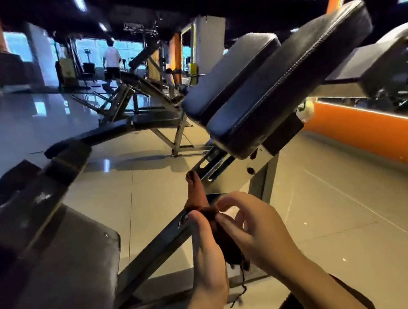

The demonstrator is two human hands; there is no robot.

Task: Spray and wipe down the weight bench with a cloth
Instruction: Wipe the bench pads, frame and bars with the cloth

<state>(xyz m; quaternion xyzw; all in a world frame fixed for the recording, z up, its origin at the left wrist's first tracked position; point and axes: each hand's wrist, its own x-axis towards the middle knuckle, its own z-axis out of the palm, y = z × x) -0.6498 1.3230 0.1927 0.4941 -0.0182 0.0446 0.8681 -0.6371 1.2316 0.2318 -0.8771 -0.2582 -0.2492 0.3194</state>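
Head view, nearest first: both hands are raised close together in front of the person, working one dark brown cloth (218, 232) between them. The left hand (207, 257) grips the cloth along its length, with the thumb tip up near the bunched top. The right hand (257, 230) pinches the upper edge between thumb and forefinger; its other fingers are curled loosely behind. The cloth is gathered into a narrow twist. One end sticks up above the hands and frayed threads hang below them. It touches no part of the bench.

Beyond the hands stands the bench frame (158, 248), a slanted steel beam with a slotted adjuster. Above it, tilted up to the right, are the black padded cushions of the weight bench (283, 76). A second dark pad (42, 253) lies at lower left. No spray bottle can be identified; a green blur at the right edge is too unclear to name.

Judgement: the step in hand is readying the cloth. It should be opened out and folded flat into a broad pad, loose threads tucked inward, so that a full face meets the upholstery. Wiping should then follow the cushion length, seams included.

Farther off are the tiled floor (335, 214), an orange wall (377, 136) and a distant person (111, 60) among other machines.
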